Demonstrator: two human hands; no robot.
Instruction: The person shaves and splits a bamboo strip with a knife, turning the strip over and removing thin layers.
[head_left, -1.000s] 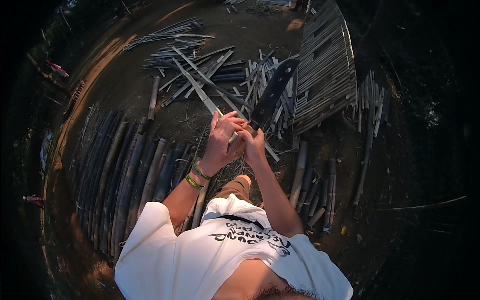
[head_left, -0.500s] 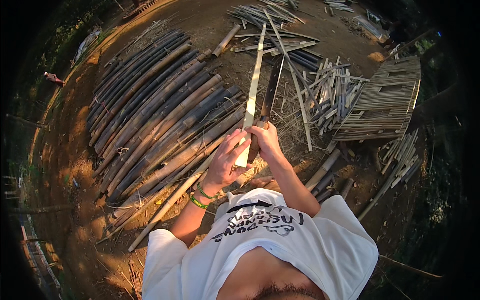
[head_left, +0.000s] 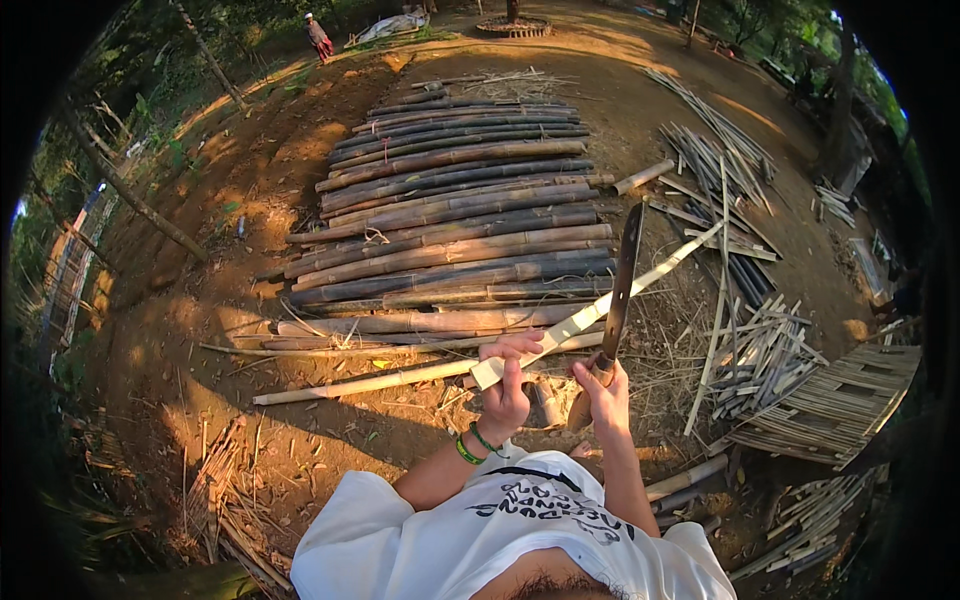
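A long pale split bamboo strip slants up and to the right from my left hand. My left thumb and fingers are closed about its near end. My right hand is wrapped round the wooden handle of a machete. The dark blade points upward, away from me, and crosses the strip in the picture; I cannot tell whether the two touch. A short piece of bamboo shows between my hands, partly hidden.
A broad stack of bamboo poles lies ahead on the bare soil. Split strips are heaped at the right, beside a slatted bamboo panel. Dry sticks lie at the lower left. A person stands far off.
My view has turned to the left, so the pole stack now sits ahead. The strip, upright before, now leans to the right across the machete in view. Both hands keep their holds.
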